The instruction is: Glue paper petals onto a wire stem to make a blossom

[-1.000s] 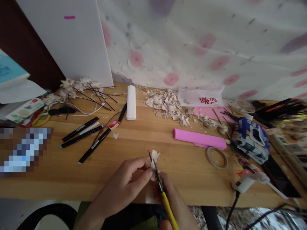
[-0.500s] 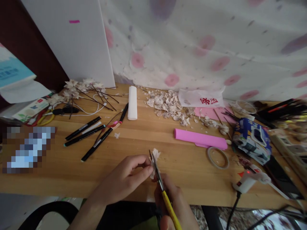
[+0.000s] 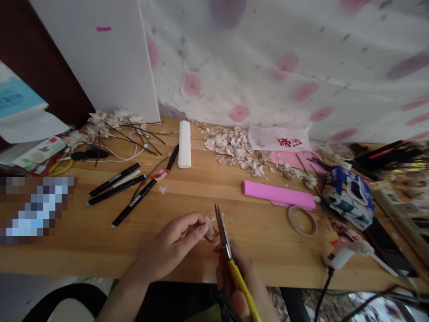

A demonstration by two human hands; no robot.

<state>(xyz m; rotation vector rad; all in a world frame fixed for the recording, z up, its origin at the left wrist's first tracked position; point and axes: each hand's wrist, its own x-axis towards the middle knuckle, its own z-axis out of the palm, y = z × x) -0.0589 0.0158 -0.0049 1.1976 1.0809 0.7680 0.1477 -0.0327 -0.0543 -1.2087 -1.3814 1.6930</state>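
Near the front edge of the wooden table, my left hand (image 3: 179, 239) pinches a small pale, papery piece (image 3: 210, 228) between thumb and fingertips. To its right, my right hand (image 3: 243, 273) grips yellow-handled scissors (image 3: 241, 286). Their metal blades point up and away from me, nearly together, just right of the piece and apart from it. Behind both hands lies a heap of dry, garlic-skin-like flakes (image 3: 231, 145). A tiny loose scrap (image 3: 162, 190) rests near the markers. The lower fingers of my right hand are partly hidden behind the handles.
Several black markers (image 3: 134, 203) and a white roll (image 3: 184, 145) lie on the left. White flowers on dark stems (image 3: 110, 125) sit at the back left. Rightward are a pink roll (image 3: 278, 194), a tape ring (image 3: 302, 220), a wipes pack (image 3: 348, 194) and a corded glue gun (image 3: 345, 250).
The scissors have moved right, away from the papery piece, which they overlapped before. My left hand has shifted slightly left and still holds the piece, now turned and looking smaller.
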